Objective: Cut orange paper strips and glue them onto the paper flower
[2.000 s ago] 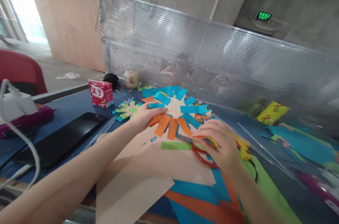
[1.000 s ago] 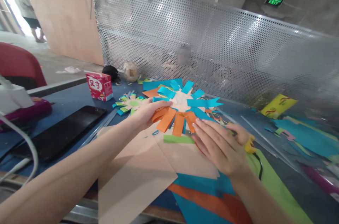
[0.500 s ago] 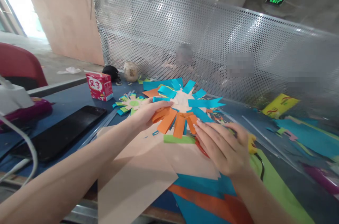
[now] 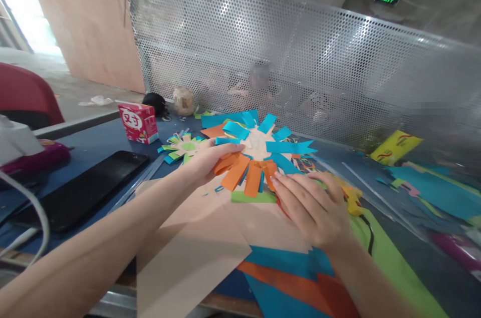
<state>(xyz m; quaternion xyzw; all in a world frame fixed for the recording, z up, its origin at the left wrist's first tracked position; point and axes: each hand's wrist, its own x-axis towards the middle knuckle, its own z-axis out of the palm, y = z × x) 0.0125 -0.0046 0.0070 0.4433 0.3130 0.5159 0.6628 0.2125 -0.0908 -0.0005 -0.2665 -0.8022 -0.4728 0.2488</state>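
A paper flower (image 4: 255,155) with orange and blue strip petals round a beige middle lies on the blue table. My left hand (image 4: 205,160) holds its left edge, thumb on top of the orange petals. My right hand (image 4: 313,205) lies flat with the fingers stretched out, fingertips touching the lower right orange petal. A bit of red scissors handle (image 4: 282,204) shows under that hand. A green paper strip (image 4: 253,197) rests on the beige sheet (image 4: 210,243) just below the flower.
A smaller green and blue flower (image 4: 183,148), a red carton (image 4: 138,122), a black phone (image 4: 80,192) and a white cable (image 4: 32,208) are to the left. Blue, orange and green sheets (image 4: 293,278) lie in front. A perforated metal screen (image 4: 300,67) stands behind; yellow packet (image 4: 394,146) at right.
My right hand has let go of the red scissors and spread flat over them, fingertips reaching the orange petals. The left hand has stayed on the flower.
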